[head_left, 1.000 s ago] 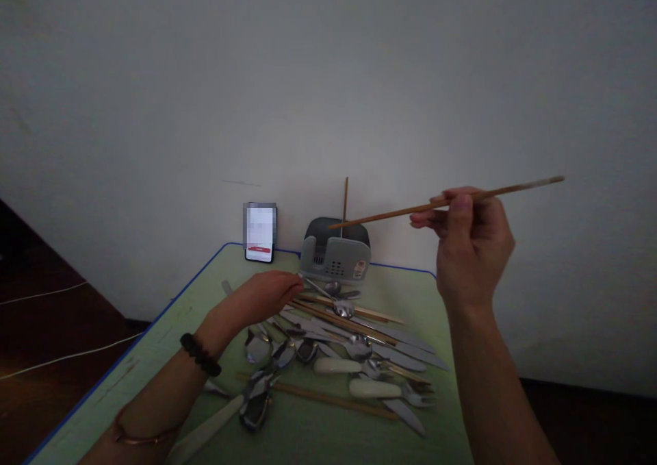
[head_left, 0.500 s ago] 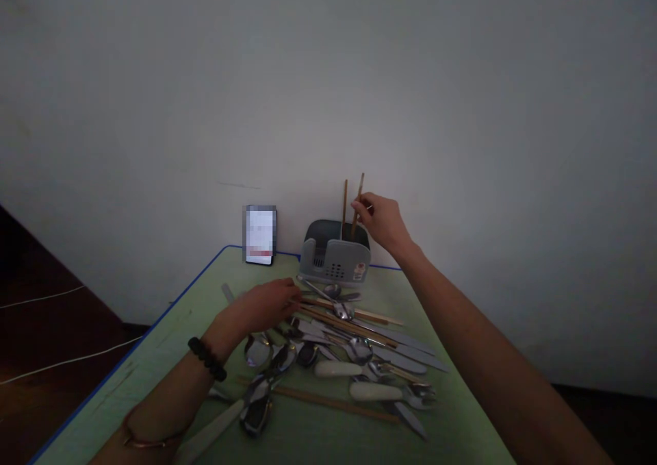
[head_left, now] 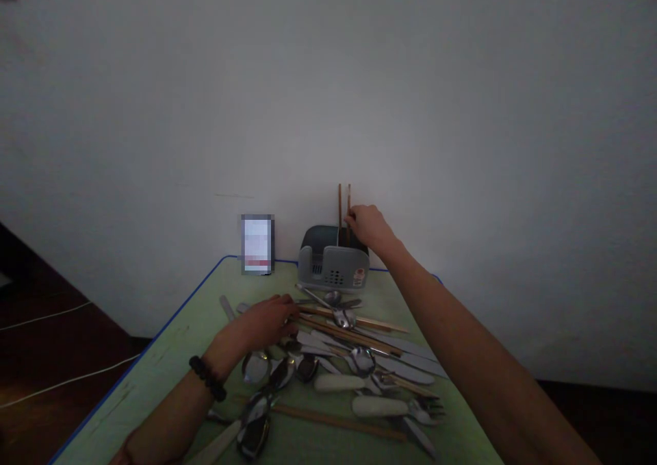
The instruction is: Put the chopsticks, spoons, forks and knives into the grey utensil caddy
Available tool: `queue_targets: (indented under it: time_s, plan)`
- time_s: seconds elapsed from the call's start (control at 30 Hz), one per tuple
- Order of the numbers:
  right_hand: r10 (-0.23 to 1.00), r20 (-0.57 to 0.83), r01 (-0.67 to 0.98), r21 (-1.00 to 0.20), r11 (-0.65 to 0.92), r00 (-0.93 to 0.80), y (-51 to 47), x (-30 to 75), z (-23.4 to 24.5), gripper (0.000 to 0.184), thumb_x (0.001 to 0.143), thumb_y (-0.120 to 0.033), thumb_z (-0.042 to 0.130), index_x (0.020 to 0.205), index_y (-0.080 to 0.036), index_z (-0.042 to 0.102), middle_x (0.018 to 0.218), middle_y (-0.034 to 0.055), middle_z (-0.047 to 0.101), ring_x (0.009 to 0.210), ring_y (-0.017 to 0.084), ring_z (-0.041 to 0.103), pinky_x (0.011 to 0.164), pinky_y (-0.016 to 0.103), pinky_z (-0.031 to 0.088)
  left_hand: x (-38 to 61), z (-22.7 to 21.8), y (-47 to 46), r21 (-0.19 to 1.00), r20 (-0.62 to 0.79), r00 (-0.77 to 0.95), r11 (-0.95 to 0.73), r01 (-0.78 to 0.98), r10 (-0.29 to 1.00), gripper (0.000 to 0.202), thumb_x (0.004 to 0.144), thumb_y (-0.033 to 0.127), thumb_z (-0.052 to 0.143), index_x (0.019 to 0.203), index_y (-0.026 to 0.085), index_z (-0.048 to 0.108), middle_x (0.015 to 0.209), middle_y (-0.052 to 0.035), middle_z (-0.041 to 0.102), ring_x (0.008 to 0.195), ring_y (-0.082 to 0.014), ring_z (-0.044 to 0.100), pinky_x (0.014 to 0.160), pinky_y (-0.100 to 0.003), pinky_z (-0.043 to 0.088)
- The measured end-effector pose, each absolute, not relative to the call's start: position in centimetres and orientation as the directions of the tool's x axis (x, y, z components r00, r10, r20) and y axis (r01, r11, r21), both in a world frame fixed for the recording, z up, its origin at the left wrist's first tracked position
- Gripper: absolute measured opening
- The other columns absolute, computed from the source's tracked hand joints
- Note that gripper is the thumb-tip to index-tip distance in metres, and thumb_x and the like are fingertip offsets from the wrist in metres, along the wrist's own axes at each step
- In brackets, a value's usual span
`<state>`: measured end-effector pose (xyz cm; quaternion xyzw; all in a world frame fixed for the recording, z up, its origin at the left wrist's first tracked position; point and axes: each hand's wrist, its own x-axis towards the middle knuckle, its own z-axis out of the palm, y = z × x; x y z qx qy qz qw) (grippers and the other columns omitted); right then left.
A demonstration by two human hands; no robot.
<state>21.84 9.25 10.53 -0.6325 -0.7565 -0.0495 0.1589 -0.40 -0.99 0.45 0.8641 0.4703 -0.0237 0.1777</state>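
Note:
My right hand (head_left: 368,227) reaches to the grey cutlery holder (head_left: 332,268) at the back of the table and pinches a wooden chopstick (head_left: 348,201) that stands upright in it, next to a second chopstick (head_left: 339,203). My left hand (head_left: 261,321) rests on the pile of cutlery (head_left: 354,362) in the middle of the green table (head_left: 169,355); its fingers curl over the ends of spoons and chopsticks, and what they grip is hidden. The pile holds spoons, knives, forks with white handles and loose chopsticks.
A phone (head_left: 257,244) with a lit screen leans against the white wall left of the holder. The table has a blue edge; dark floor with white cables (head_left: 56,376) lies to the left.
My right hand carried the chopstick from the air on the right to the holder and stood it upright inside. The left hand stayed on the pile.

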Motion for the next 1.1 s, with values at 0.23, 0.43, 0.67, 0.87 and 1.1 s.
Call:
queue_targets:
  time_s: [0.23,0.43,0.67,0.87,1.1]
  plan:
    - [0.948,0.287,0.982,-0.089,0.168,-0.136,9.2,21.6,9.7,0.03,0.089,-0.033,0.049,0.1,-0.011,0.067,0.103,0.0186,0.067,0.094,0.027,0.064,0.076,0.033,0.046,-0.4,0.4,-0.7,0.284,-0.246,0.522,-0.455,0.844,0.816,0.031,0.078,0.017,0.054,0.109,0.02,0.06,0.113,-0.0078,0.057,0.102,-0.0233,0.057,0.089,-0.035,0.045]
    - [0.937,0.317,0.984,-0.051,0.168,-0.143,9.0,21.5,9.4,0.031,0.092,-0.034,0.044,0.102,-0.014,0.066,0.101,0.0191,0.067,0.093,0.027,0.064,0.075,0.034,0.046,-0.6,-0.1,-0.6,0.279,-0.233,0.522,-0.458,0.844,0.821,0.031,0.077,0.015,0.053,0.106,0.021,0.061,0.112,-0.0071,0.058,0.1,-0.0223,0.059,0.086,-0.033,0.046]
    - [0.931,0.358,0.995,-0.05,0.091,-0.067,8.3,21.9,9.8,0.036,0.09,-0.043,0.046,0.095,-0.015,0.067,0.096,0.0197,0.068,0.09,0.03,0.064,0.071,0.036,0.045,-0.8,-0.1,-0.4,0.264,-0.232,0.532,-0.474,0.84,0.814,0.031,0.074,0.011,0.052,0.101,0.022,0.06,0.109,-0.006,0.059,0.097,-0.0222,0.06,0.081,-0.031,0.047]
    - [0.892,0.451,0.968,-0.214,0.132,-0.022,4.1,22.4,8.7,0.029,0.09,-0.038,0.044,0.087,-0.019,0.066,0.09,0.01,0.069,0.082,0.023,0.063,0.068,0.03,0.041,-0.8,-0.4,-0.2,0.227,-0.202,0.502,-0.459,0.859,0.841,0.022,0.077,0.014,0.051,0.097,0.019,0.057,0.101,-0.0069,0.063,0.09,-0.0226,0.061,0.074,-0.03,0.046]
    - [0.94,0.22,0.867,-0.376,0.327,-0.259,-1.9,23.1,5.1,0.022,0.088,-0.028,0.047,0.085,-0.017,0.066,0.084,0.0058,0.069,0.071,0.015,0.059,0.064,0.025,0.039,-1.3,-1.2,0.3,0.221,-0.199,0.55,-0.509,0.832,0.811,0.013,0.08,0.017,0.05,0.089,0.019,0.06,0.096,-0.006,0.063,0.087,-0.0197,0.06,0.073,-0.027,0.044]
